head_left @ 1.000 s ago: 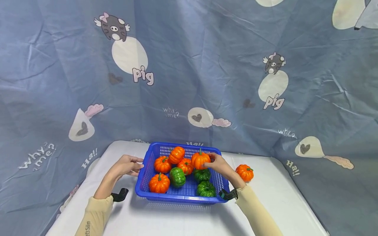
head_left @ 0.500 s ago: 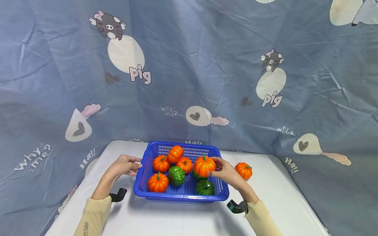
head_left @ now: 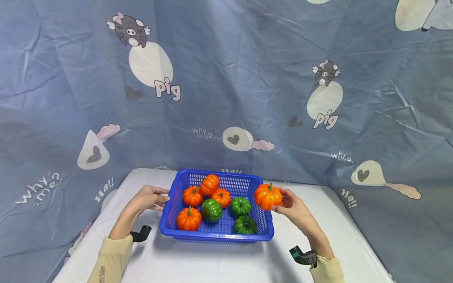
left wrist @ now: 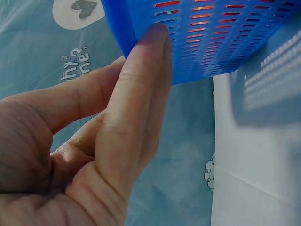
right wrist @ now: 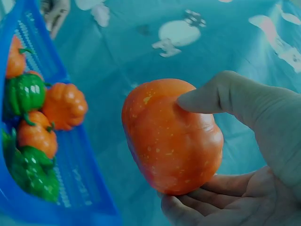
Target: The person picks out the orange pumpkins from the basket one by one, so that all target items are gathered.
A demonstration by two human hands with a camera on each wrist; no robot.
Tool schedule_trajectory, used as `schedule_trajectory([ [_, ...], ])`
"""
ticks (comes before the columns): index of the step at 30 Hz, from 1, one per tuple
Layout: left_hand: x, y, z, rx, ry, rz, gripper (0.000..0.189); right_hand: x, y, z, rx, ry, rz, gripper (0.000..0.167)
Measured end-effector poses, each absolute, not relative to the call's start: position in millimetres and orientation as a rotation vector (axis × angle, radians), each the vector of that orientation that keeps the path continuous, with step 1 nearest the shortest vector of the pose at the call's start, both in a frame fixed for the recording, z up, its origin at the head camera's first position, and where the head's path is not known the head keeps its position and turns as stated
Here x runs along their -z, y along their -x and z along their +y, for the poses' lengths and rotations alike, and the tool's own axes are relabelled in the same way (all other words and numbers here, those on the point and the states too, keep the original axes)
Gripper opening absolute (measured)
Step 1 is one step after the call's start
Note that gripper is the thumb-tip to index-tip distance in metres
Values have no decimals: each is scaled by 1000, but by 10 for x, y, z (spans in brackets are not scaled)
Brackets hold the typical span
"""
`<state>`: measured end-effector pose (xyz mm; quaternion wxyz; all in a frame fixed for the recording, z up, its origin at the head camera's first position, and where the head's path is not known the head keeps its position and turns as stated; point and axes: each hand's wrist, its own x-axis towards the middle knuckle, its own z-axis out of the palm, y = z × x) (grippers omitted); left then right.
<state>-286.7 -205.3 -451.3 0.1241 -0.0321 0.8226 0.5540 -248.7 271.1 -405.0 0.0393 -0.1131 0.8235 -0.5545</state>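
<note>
A blue plastic basket (head_left: pixel 219 236) with slotted walls stands on the white-covered table. My left hand (head_left: pixel 146 198) is at its left rim; in the left wrist view the thumb and fingers pinch the blue wall (left wrist: pixel 197 63) from its outer side. My right hand (head_left: pixel 297 212) grips an orange toy pumpkin (head_left: pixel 267 197) with a green stem, raised over the basket's right rim. Seen from the right wrist, the thumb presses on the side of this pumpkin (right wrist: pixel 171 136) while the fingers support it from below.
Several orange pumpkins (head_left: pixel 189 219) fill the basket's left part, one (head_left: pixel 210 184) lying atop others. A green pumpkin (head_left: pixel 211 211) sits in the middle, two darker green ones (head_left: pixel 240 206) to the right. A patterned blue cloth (head_left: pixel 198 98) hangs behind the table.
My right hand has carried the orange pumpkin rightward from above the green ones to the right rim. It now covers the loose orange pumpkin on the table. My left hand stays at the rim.
</note>
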Motion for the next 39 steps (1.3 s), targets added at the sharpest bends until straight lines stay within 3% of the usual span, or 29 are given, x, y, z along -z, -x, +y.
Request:
schedule_trajectory([
  [13,4500,2861,-2052,-1607,107,2394,48,4095,2452,3279,1695,97,2692,67],
  [25,4502,2875,-2050,-1607,89,2394,48,4227,2554,3743,1778,-265,2713,82],
  [39,4517,2880,-2057,-1612,86,2393,47,4762,2744,4122,1877,-558,2617,84],
])
